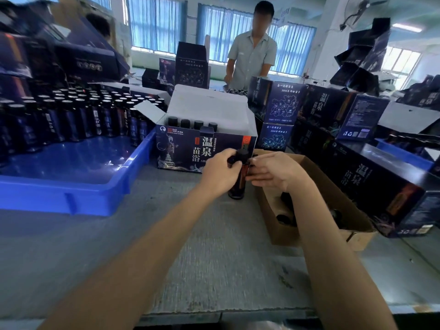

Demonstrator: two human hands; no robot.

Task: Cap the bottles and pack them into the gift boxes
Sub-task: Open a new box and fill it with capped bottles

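Head view shows the left hand (221,170) curled around the upper part of a dark bottle (237,184), which stands upright on the grey table (214,246) just in front of the open gift box (181,148). The right hand (273,172) meets the bottle's neck from the other side. Blur hides whether its fingertips pinch a cap or only touch the bottle, so I cannot tell its grip.

A cap pressed off-axis would likely seat crooked, and a sideways twist could tip the bottle, since only its base rests on the table. The gift box already shows 5 capped bottles (198,125), so a careless lowering could knock a neighbour. The cardboard box (281,229) of loose caps (283,219) lies just beside the right forearm, which could nudge it.
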